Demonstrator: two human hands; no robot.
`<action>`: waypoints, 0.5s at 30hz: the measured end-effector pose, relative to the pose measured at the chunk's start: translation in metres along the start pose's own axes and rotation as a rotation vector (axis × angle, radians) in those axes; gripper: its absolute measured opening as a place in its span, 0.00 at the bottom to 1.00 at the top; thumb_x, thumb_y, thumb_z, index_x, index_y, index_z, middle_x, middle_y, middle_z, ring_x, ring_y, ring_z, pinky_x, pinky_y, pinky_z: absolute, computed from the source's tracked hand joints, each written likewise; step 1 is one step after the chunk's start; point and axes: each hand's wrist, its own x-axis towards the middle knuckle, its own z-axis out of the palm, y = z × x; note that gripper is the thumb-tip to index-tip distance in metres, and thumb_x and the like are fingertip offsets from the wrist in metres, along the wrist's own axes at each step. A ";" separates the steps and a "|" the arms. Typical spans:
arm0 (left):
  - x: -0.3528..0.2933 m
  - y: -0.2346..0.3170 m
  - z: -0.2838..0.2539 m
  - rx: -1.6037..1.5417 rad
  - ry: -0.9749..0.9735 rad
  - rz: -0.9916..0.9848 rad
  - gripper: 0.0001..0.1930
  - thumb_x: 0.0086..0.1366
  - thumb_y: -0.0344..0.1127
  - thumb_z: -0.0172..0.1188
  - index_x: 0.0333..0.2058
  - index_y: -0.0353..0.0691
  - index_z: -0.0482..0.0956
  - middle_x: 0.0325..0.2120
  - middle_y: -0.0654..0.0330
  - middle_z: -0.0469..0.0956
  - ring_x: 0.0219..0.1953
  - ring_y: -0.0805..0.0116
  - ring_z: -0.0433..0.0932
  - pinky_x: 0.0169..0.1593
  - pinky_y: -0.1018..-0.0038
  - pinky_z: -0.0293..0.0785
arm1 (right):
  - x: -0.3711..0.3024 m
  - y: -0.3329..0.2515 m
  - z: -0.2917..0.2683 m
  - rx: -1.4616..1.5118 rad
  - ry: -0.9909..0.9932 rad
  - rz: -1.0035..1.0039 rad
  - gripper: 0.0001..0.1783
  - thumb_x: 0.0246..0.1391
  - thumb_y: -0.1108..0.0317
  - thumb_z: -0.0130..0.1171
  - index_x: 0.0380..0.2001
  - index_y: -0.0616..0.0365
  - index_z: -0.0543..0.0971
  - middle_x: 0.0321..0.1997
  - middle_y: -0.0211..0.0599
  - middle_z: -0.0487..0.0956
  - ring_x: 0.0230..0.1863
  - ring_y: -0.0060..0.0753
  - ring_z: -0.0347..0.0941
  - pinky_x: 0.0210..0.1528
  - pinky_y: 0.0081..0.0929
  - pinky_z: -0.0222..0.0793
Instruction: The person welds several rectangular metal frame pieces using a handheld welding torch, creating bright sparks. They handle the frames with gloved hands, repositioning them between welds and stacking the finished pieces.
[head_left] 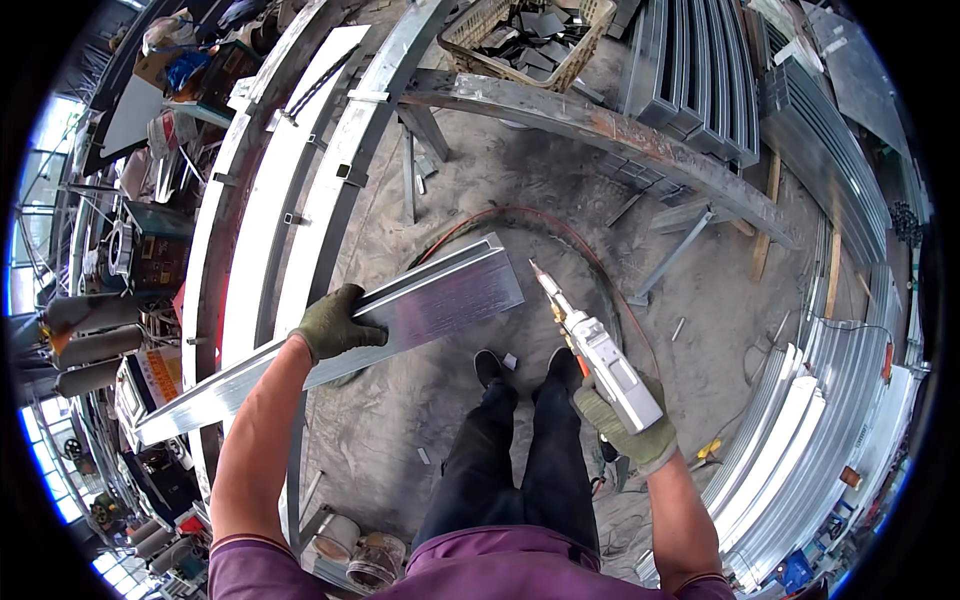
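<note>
My left hand (340, 325), in an olive work glove, is closed on the upper edge of a long, shiny metal channel (445, 303). The channel slants from the lower left up to the middle of the head view, its cut end above the floor. Toward the left its length lies across the long metal rails. My right hand (632, 428), gloved alike, is wrapped round a white handheld welding gun (612, 365). The gun's thin nozzle points up and left, apart from the channel's end. The right fingers are partly hidden under the gun's body.
Long metal rails (270, 230) with small clamps run along my left. A steel beam (610, 130) crosses ahead. Beyond it stands a plastic crate (575, 75) of dark plates. Stacked metal profiles (690, 80) fill the right. An orange hose (600, 262) curves over the floor; buckets (375, 560) stand lower left.
</note>
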 end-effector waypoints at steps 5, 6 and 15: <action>0.005 -0.002 -0.001 -0.041 -0.036 -0.029 0.49 0.47 0.51 0.85 0.64 0.33 0.73 0.54 0.46 0.82 0.57 0.55 0.82 0.61 0.65 0.77 | 0.018 0.020 0.006 -0.084 0.010 -0.181 0.12 0.55 0.66 0.75 0.42 0.56 0.86 0.35 0.39 0.86 0.35 0.42 0.85 0.37 0.35 0.82; 0.005 -0.001 -0.001 -0.057 -0.043 -0.039 0.49 0.47 0.50 0.85 0.64 0.33 0.72 0.54 0.46 0.82 0.57 0.55 0.81 0.61 0.65 0.77 | 0.019 0.025 0.008 -0.089 0.011 -0.200 0.13 0.55 0.66 0.75 0.42 0.55 0.86 0.36 0.39 0.87 0.35 0.44 0.85 0.38 0.36 0.82; 0.006 -0.010 0.004 -0.092 0.000 0.025 0.47 0.49 0.52 0.83 0.62 0.33 0.73 0.51 0.48 0.85 0.54 0.55 0.84 0.60 0.65 0.77 | 0.031 0.028 0.010 -0.039 -0.006 -0.181 0.10 0.54 0.67 0.74 0.39 0.55 0.87 0.35 0.39 0.87 0.35 0.44 0.86 0.37 0.37 0.82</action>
